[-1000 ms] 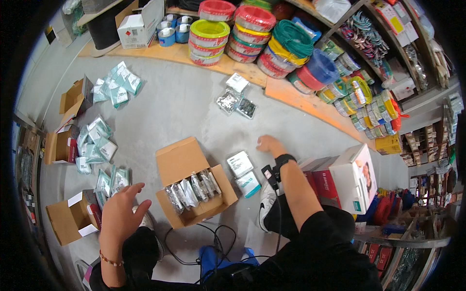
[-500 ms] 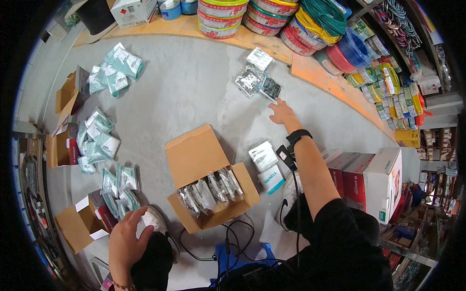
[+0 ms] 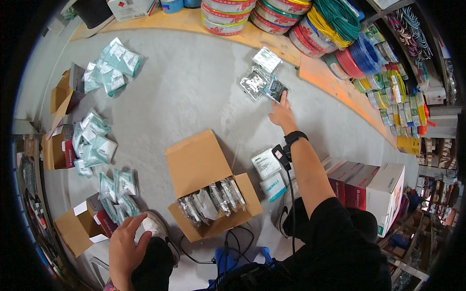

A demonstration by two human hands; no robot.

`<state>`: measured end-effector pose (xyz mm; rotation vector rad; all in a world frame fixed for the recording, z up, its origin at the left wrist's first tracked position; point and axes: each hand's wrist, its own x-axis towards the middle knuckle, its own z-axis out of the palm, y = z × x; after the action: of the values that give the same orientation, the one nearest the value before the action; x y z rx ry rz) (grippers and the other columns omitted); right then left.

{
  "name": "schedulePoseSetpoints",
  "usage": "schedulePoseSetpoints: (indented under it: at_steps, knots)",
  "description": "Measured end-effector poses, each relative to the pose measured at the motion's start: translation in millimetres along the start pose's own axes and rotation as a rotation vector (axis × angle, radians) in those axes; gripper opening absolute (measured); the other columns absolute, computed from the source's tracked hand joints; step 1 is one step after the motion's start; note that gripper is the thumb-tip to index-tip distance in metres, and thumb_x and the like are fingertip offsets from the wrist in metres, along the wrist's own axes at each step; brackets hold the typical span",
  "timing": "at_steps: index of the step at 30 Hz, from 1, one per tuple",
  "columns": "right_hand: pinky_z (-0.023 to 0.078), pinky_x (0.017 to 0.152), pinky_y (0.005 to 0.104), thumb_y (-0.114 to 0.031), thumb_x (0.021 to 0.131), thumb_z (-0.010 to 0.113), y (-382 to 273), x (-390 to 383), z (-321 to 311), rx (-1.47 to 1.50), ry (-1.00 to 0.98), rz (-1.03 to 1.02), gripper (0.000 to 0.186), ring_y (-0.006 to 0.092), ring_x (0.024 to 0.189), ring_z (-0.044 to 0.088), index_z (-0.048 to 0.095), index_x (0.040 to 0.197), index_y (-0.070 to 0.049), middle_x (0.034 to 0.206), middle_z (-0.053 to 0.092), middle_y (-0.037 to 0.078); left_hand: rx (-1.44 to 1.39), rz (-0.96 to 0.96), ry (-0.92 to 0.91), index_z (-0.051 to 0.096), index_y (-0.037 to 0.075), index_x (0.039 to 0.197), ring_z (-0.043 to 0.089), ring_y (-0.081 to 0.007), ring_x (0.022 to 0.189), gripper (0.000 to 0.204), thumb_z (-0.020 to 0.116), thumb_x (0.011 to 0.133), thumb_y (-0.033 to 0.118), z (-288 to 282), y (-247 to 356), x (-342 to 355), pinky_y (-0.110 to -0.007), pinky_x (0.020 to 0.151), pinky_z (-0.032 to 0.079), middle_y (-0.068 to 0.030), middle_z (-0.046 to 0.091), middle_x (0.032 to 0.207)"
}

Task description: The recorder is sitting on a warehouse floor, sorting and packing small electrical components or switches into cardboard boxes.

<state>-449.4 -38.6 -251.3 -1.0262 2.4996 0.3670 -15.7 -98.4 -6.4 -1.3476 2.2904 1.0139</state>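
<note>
Your right hand (image 3: 281,113) touches a dark bagged packet (image 3: 275,89), index finger extended — I cannot tell any grip. Your left hand (image 3: 126,246), empty, thumb spread, hangs near a shoe (image 3: 155,227).

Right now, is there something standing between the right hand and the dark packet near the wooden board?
Nothing visible does. The right hand is at the near edge of the dark packet; whether it touches, I cannot tell. The silvery packet lies to the left, beside this path.
</note>
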Motion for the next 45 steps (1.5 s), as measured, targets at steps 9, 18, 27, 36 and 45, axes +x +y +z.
schedulePoseSetpoints:
  at_steps: [9, 18, 27, 36, 45]
  knots:
    - [0.029, 0.088, 0.0360, -0.029, 0.069, 0.055, 5, 0, 12, -0.099, 0.376, -0.008, 0.064, 0.0325, 0.116, 0.016, 0.028, 0.117, 0.003, 0.129, 0.002, 0.019, 0.037, 0.038, 0.017, 0.049, 0.003, 0.097, 0.050, -0.0328, 0.080, 0.033, 0.055, 0.065, 0.009, 0, 4, -1, -0.034, 0.068, 0.040, -0.0167, 0.052, 0.087]
    - [0.029, 0.087, 0.0357, -0.030, 0.068, 0.057, 22, -21, 2, -0.022, 0.322, -0.046, 0.062, 0.0271, 0.111, 0.023, 0.033, 0.111, 0.008, 0.123, 0.018, 0.016, 0.087, 0.098, 0.039, 0.047, 0.002, 0.099, 0.049, -0.0333, 0.080, 0.034, 0.055, 0.066, 0.010, -1, 6, -8, -0.035, 0.067, 0.039, -0.0173, 0.051, 0.089]
    - [0.018, 0.093, 0.0397, -0.033, 0.069, 0.053, 20, -74, 49, -0.131, 0.257, -0.030, 0.065, 0.0275, 0.116, 0.016, 0.028, 0.117, 0.004, 0.128, 0.010, 0.014, 0.121, 0.123, 0.080, 0.048, 0.002, 0.096, 0.050, -0.0307, 0.079, 0.032, 0.056, 0.066, 0.012, -2, 8, -11, -0.035, 0.067, 0.040, -0.0144, 0.052, 0.088]
    - [0.013, 0.092, 0.0496, -0.023, 0.064, 0.055, 27, -41, 4, -0.169, 0.326, -0.142, 0.060, 0.0320, 0.119, 0.007, 0.034, 0.117, -0.006, 0.130, 0.002, 0.013, 0.100, 0.101, 0.029, 0.048, 0.003, 0.098, 0.049, -0.0335, 0.080, 0.034, 0.055, 0.066, 0.012, 0, 13, -1, -0.036, 0.067, 0.040, -0.0170, 0.051, 0.089]
    - [0.028, 0.086, 0.0390, -0.022, 0.064, 0.059, 33, -12, 1, 0.128, 0.473, -0.146, 0.049, 0.0282, 0.107, 0.029, 0.044, 0.101, 0.006, 0.117, 0.028, 0.014, 0.122, 0.104, 0.026, 0.047, 0.002, 0.098, 0.049, -0.0341, 0.081, 0.035, 0.056, 0.065, 0.010, 1, 20, 4, -0.036, 0.068, 0.039, -0.0169, 0.051, 0.091]
